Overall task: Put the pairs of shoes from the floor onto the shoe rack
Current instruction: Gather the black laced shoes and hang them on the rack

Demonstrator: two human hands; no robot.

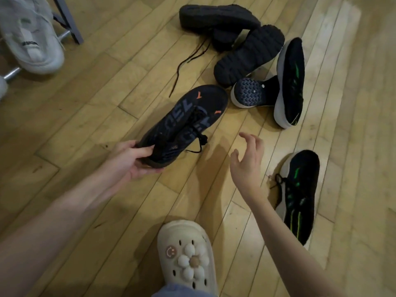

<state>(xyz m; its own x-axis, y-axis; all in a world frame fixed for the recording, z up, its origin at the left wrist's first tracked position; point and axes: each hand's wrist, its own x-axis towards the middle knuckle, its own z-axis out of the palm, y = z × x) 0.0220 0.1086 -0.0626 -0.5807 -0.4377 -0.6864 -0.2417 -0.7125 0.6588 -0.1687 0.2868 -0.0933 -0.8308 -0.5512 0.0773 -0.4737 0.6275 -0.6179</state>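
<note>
Both hands reach out over a wooden floor [75, 129], seen from above. The left hand [132, 159] grips the heel end of a dark navy sneaker with orange marks [182, 123], fingers curled round it, the toe pointing away to the far right. The right hand [248, 159] holds nothing; its fingers are spread and loosely bent in the air, just right of that sneaker.

Near the right hand, on the floor to its right, lies a black sneaker with green stripes [300, 196], upright, toe pointing away. Farther off, its likely mate [290, 82] lies tipped on its side, white sole edge showing. Touching it on the left is a dark shoe turned over [249, 93], its patterned sole facing up. Behind these, two black shoes [235, 33] lie tumbled together, soles showing, with a loose black lace [188, 63] trailing toward the near left.

At the far left, a white sneaker [32, 39] rests on the metal bars of a shoe rack [68, 24]. At the near edge, a cream clog with flower charms [188, 256] is worn on the person's foot.
</note>
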